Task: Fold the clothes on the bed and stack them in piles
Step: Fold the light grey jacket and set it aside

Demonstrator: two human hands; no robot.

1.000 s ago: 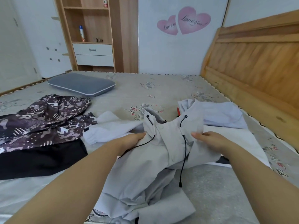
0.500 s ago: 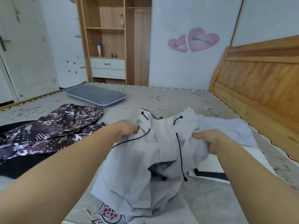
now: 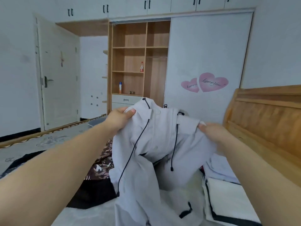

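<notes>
While half a second ago it sagged low, I am now seeing the pale grey drawstring hooded jacket (image 3: 156, 144) hanging above the bed (image 3: 40, 144), left hand (image 3: 119, 119) and right hand (image 3: 211, 132) each pinching a shoulder.

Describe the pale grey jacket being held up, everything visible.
The jacket is pale grey, thin smooth fabric, with two black drawstrings hanging from the collar area and small black tabs low on the front. It is unfolded, lifted off the bed and hanging rumpled, its lower part trailing towards the mattress. The left hand pinches one upper edge; the right hand pinches the other, each grip near the collar.
</notes>
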